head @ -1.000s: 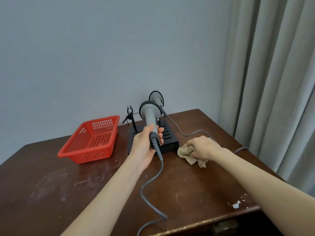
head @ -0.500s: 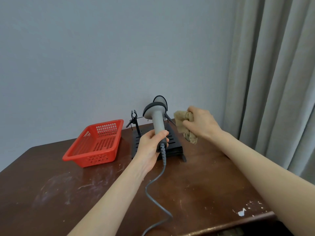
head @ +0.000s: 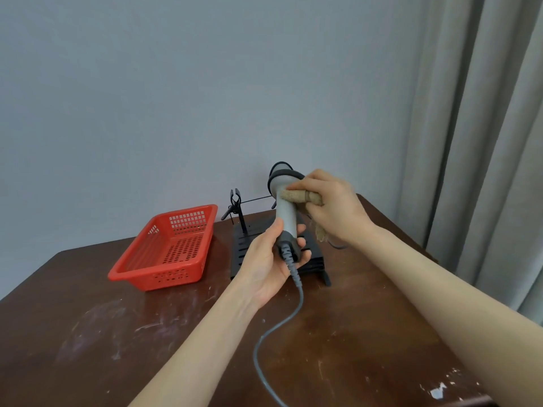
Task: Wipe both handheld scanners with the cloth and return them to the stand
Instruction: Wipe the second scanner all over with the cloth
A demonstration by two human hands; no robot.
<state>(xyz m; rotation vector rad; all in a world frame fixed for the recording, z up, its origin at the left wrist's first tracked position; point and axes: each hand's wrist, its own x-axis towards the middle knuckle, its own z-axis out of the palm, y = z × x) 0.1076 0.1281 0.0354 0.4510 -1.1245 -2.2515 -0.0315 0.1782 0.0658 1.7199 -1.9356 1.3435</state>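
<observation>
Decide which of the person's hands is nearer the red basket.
Left. The left hand grips the scanner beside the red basket; the right hand is farther right, holding the cloth.

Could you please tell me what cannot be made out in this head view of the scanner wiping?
- Second scanner: only the top of its head shows; the held scanner and right hand hide the rest.
- Held scanner's front window: faces away.
- Its cable: leaves the bottom edge.
- Stand: right part hidden by the left hand.
- Cloth: mostly covered by fingers.
</observation>
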